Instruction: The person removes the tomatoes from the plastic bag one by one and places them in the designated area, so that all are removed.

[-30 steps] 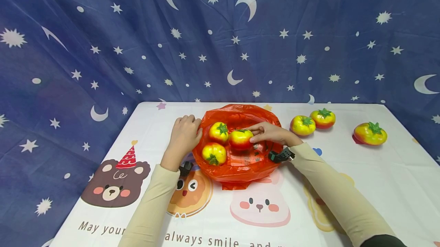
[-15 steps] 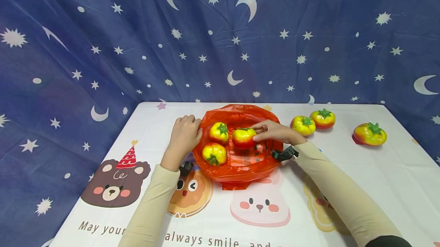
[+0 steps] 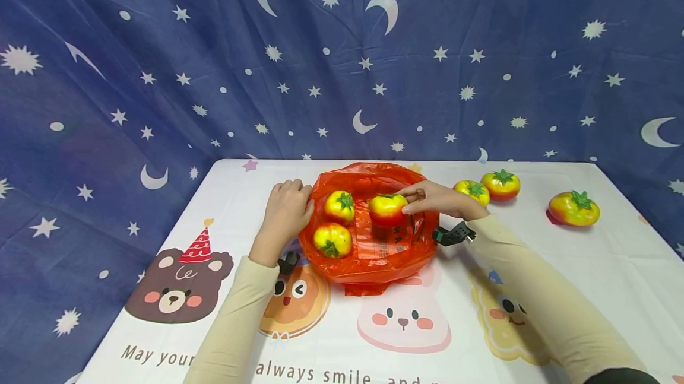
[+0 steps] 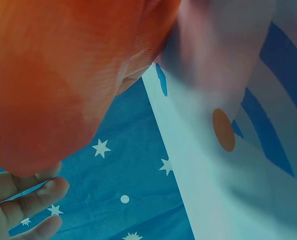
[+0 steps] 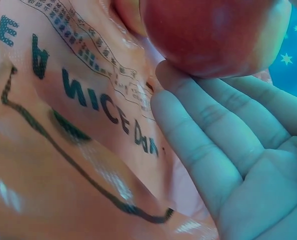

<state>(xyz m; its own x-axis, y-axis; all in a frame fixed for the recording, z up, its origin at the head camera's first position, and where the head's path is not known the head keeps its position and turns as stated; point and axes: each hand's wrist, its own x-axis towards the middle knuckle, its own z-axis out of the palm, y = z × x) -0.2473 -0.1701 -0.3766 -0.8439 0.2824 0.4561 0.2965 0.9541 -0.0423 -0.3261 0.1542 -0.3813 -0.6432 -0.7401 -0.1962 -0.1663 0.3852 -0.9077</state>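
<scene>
An opened red plastic bag [image 3: 369, 283] sits mid-table with its mouth spread wide. Two yellow-and-red tomatoes with green leafy tops, one rear tomato [image 3: 339, 206] and one front tomato [image 3: 332, 240], lie at its left side. My right hand [image 3: 435, 198] pinches a third tomato [image 3: 387, 210] between thumb and fingers over the bag's right half. From below, the right wrist view catches that tomato [image 5: 213, 35] against the fingertips. At the bag's left rim, my left hand [image 3: 288, 209] grips the plastic; its fingers [image 4: 26, 207] show behind the bag in the left wrist view.
To the right of the bag stand two more tomatoes close together, a partly covered one [image 3: 472, 192] and another [image 3: 501, 185]. Farther right lies a single tomato [image 3: 574, 208]. A blue star-patterned curtain [image 3: 342, 75] hangs behind the white printed tablecloth [image 3: 299, 360].
Holding the tomato, my right hand has shifted to the right and slightly away from me, off the two tomatoes in the bag. My left hand has stayed at the rim.
</scene>
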